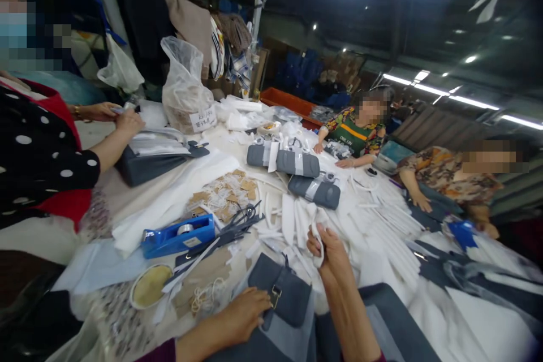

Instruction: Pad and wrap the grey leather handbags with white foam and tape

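My right hand (333, 249) is raised over the table, fingers closed around a folded white strip of soft wrapping material (317, 223). In front of me lies a dark blue-grey bag (286, 288) with a small buckle on its front pocket. My left hand (246, 311) rests on the left side of that bag, its fingers laid along the pocket beside the buckle. Translucent sheet material covers part of the bag's lower front. Many white strips (382, 220) lie spread over the table just beyond my right hand.
A blue tape dispenser (178, 236), a round tub (150, 285) and a pile of brown tags with strings (224, 192) are left of centre. Several wrapped dark bundles (297, 163) lie farther back. A co-worker in polka-dot sleeves (46, 141) works at left; two others sit at right.
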Tool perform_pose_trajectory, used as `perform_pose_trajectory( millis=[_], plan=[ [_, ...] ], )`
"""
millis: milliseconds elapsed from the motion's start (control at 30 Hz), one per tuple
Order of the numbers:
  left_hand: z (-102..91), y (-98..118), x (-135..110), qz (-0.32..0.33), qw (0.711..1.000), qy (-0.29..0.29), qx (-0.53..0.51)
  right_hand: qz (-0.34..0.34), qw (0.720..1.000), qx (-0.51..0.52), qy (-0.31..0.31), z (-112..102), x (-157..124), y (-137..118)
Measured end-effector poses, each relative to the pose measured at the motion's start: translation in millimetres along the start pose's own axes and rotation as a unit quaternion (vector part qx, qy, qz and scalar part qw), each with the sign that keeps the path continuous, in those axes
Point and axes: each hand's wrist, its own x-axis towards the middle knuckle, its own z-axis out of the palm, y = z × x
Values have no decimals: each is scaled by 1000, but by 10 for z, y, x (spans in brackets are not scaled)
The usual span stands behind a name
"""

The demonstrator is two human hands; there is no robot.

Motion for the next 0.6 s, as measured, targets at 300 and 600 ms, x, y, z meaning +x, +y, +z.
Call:
perform_pose_trajectory(
  millis=[300,600],
  plan=[
    [-34,-80,40,35,998,-8,44,11,999,46,-19,103,-30,125],
    [-29,-103,43,61,997,-27,40,81,984,148,56,-49,113,169]
  ],
)
